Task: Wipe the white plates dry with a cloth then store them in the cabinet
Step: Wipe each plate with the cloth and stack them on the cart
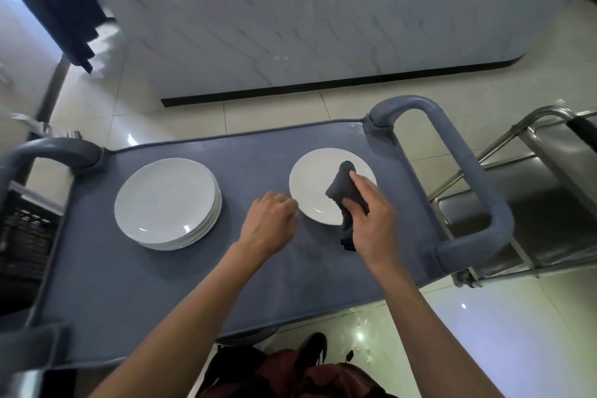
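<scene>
A single white plate (315,184) lies flat on the grey-blue cart top (168,284), right of centre. My right hand (371,216) grips a dark grey cloth (344,191) and holds it down on the plate's right half. My left hand (271,224) sits with curled fingers at the plate's left rim; whether the fingertips touch the rim I cannot tell. A stack of several white plates (168,202) stands on the cart's left side, apart from both hands.
The cart has raised grey handles at its right end (452,152) and left end (51,152). A steel trolley (533,203) stands close on the right. A marbled white counter front (290,26) faces the cart across a tiled floor. A dark crate (22,236) sits at the left.
</scene>
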`<state>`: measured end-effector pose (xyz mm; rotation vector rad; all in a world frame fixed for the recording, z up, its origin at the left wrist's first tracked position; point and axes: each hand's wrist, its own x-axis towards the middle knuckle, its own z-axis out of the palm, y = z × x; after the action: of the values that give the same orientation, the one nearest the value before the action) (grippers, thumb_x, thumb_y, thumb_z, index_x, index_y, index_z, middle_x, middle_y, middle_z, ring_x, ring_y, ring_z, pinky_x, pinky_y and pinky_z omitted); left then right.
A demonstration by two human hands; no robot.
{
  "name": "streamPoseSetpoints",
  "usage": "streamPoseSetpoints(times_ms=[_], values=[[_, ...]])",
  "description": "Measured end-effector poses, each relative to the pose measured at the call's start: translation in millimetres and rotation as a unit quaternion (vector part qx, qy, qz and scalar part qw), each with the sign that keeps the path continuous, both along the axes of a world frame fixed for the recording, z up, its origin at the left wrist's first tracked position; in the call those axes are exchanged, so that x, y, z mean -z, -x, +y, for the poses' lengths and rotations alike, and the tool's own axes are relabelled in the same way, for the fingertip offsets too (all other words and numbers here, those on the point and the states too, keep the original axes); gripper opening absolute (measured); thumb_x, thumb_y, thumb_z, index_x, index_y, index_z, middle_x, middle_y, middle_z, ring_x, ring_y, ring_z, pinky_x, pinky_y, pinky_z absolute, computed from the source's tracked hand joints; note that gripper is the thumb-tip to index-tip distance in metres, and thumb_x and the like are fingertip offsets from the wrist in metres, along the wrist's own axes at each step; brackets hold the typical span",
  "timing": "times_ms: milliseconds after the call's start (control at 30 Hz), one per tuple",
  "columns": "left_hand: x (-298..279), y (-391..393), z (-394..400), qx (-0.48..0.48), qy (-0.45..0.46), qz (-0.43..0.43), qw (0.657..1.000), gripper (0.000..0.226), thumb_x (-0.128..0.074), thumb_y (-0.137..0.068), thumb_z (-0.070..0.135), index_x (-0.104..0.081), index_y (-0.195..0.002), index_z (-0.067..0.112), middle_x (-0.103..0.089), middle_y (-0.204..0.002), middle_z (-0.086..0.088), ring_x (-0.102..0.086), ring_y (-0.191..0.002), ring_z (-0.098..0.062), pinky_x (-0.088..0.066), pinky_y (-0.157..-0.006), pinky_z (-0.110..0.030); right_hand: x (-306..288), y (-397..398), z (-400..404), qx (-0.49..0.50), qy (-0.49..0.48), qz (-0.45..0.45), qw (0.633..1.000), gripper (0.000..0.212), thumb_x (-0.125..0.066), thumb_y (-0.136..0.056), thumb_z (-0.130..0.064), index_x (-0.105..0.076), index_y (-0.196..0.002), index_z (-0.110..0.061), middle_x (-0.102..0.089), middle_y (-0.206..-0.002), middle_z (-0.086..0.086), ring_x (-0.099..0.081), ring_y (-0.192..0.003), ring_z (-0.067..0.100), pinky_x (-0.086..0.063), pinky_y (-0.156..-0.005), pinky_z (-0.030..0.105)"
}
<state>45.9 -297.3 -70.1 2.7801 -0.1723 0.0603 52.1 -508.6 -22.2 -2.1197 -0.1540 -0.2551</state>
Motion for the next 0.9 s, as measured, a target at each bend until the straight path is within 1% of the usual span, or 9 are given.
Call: streamPoseSetpoints(times_ms=[67, 167, 267, 333, 500, 667, 733, 800, 900], values=[[-3.2, 7.9, 21.7, -0.033, 0.014, -0.01, 0.999, 0.023, -0.053, -0.096, 0.027, -0.074, -0.103, 0.02, -0.073, -0.103, 0.0, -0.061, -0.096, -0.027, -0.05, -0.081, -0.041, -0.9, 0.0, 22.4, -0.011, -0.008, -0.005, 1.0, 0.049, -0.069, -0.09, -0.002, -0.06, -0.137, -0.014, -0.058, -0.136, -0.006, -0.053, -0.126, 0.009, -0.037, -0.106, 0.012], [-12.0, 20.0, 52.8, -0.074, 0.031, -0.015, 0.997, 0.024, -0.055, -0.097, 0.027, -0.074, -0.111, 0.021, -0.073, -0.11, -0.001, -0.062, -0.102, -0.028, -0.051, -0.087, -0.043, -1.7, 1.1, 57.9, -0.035, -0.012, -0.019, 0.999, 0.049, -0.07, -0.088, 0.0, -0.061, -0.135, -0.011, -0.061, -0.136, 0.001, -0.054, -0.127, 0.013, -0.039, -0.11, 0.021], [-21.3, 29.9, 86.3, -0.109, 0.031, -0.018, 0.993, 0.027, -0.055, -0.099, 0.027, -0.073, -0.118, 0.021, -0.073, -0.114, -0.001, -0.062, -0.105, -0.027, -0.051, -0.089, -0.042, -3.7, 0.4, 96.8, -0.066, -0.003, -0.028, 0.997, 0.049, -0.071, -0.088, 0.001, -0.06, -0.135, -0.009, -0.061, -0.136, 0.003, -0.053, -0.126, 0.009, -0.033, -0.109, 0.012], [-26.4, 36.3, 108.9, -0.132, 0.035, -0.018, 0.99, 0.027, -0.056, -0.098, 0.025, -0.072, -0.119, 0.021, -0.073, -0.116, -0.001, -0.061, -0.107, -0.027, -0.05, -0.089, -0.041, -4.3, 0.3, 122.4, -0.084, 0.0, -0.023, 0.996, 0.049, -0.07, -0.088, 0.0, -0.06, -0.135, -0.009, -0.061, -0.135, 0.004, -0.054, -0.124, 0.01, -0.034, -0.108, 0.011], [-27.8, 53.9, 168.5, -0.205, 0.056, 0.016, 0.977, 0.031, -0.056, -0.098, 0.026, -0.068, -0.126, 0.024, -0.069, -0.127, 0.003, -0.057, -0.119, -0.024, -0.045, -0.094, -0.04, -5.2, 1.5, 182.1, -0.137, -0.007, -0.001, 0.991, 0.05, -0.068, -0.09, -0.001, -0.059, -0.137, -0.013, -0.061, -0.137, 0.0, -0.057, -0.124, 0.014, -0.042, -0.107, 0.022], [-22.6, 73.0, 225.2, -0.294, 0.101, 0.021, 0.95, 0.031, -0.056, -0.099, 0.028, -0.067, -0.128, 0.027, -0.066, -0.132, 0.006, -0.055, -0.125, -0.02, -0.044, -0.101, -0.038, -11.4, -1.5, 239.1, -0.177, -0.02, 0.007, 0.984, 0.051, -0.066, -0.089, 0.002, -0.06, -0.137, -0.016, -0.057, -0.133, -0.013, -0.053, -0.117, 0.0, -0.036, -0.101, 0.008], [-18.7, 79.7, 246.4, -0.336, 0.13, 0.009, 0.933, 0.03, -0.06, -0.097, 0.026, -0.07, -0.125, 0.025, -0.068, -0.127, 0.004, -0.059, -0.118, -0.022, -0.046, -0.099, -0.039, -10.6, -4.8, 260.7, -0.201, -0.018, 0.008, 0.979, 0.051, -0.065, -0.09, -0.001, -0.059, -0.138, -0.016, -0.057, -0.135, -0.01, -0.054, -0.12, 0.004, -0.039, -0.104, 0.016], [-13.4, 84.3, 266.0, -0.374, 0.161, 0.001, 0.913, 0.029, -0.064, -0.094, 0.024, -0.072, -0.121, 0.022, -0.071, -0.12, 0.001, -0.064, -0.108, -0.024, -0.05, -0.095, -0.039, -5.4, -9.3, 281.3, -0.225, -0.007, 0.005, 0.974, 0.049, -0.063, -0.09, -0.008, -0.059, -0.138, -0.017, -0.058, -0.137, -0.003, -0.056, -0.123, 0.016, -0.045, -0.105, 0.032], [-5.3, 88.7, 288.7, -0.412, 0.204, 0.007, 0.888, 0.025, -0.065, -0.09, 0.028, -0.074, -0.113, 0.024, -0.073, -0.111, 0.004, -0.067, -0.1, -0.021, -0.054, -0.092, -0.04, 7.7, -12.7, 308.6, -0.25, 0.042, -0.015, 0.967, 0.048, -0.061, -0.09, -0.015, -0.059, -0.138, -0.019, -0.058, -0.138, 0.002, -0.056, -0.122, 0.025, -0.048, -0.1, 0.045]])
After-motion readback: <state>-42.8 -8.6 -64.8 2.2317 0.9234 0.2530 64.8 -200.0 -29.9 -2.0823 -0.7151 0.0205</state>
